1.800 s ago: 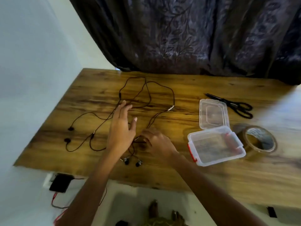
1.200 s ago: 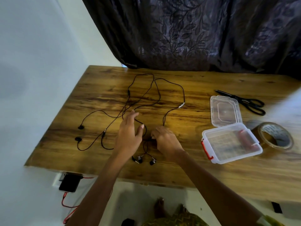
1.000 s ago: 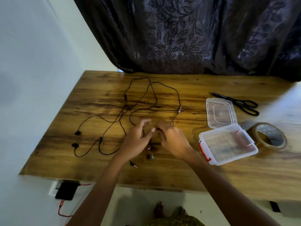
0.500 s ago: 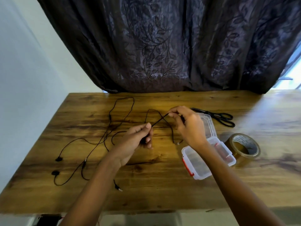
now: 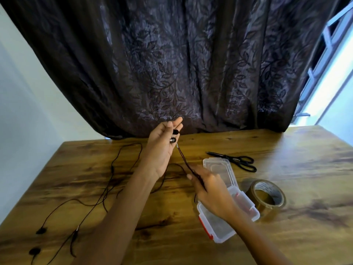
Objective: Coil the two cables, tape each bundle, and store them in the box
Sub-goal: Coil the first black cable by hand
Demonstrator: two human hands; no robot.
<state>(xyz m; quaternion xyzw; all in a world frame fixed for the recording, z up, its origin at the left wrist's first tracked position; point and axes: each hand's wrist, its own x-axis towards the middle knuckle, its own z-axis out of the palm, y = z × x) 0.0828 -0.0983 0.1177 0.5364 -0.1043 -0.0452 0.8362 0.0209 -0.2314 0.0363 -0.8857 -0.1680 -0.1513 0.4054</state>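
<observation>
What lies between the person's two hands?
A thin dark earphone cable, taut, runs from the left hand, which holds its earbuds, down to the right hand. The head view shows it.

The right hand [image 5: 212, 192] hides part of the box [image 5: 212, 228] and cable [image 5: 183, 159].
</observation>
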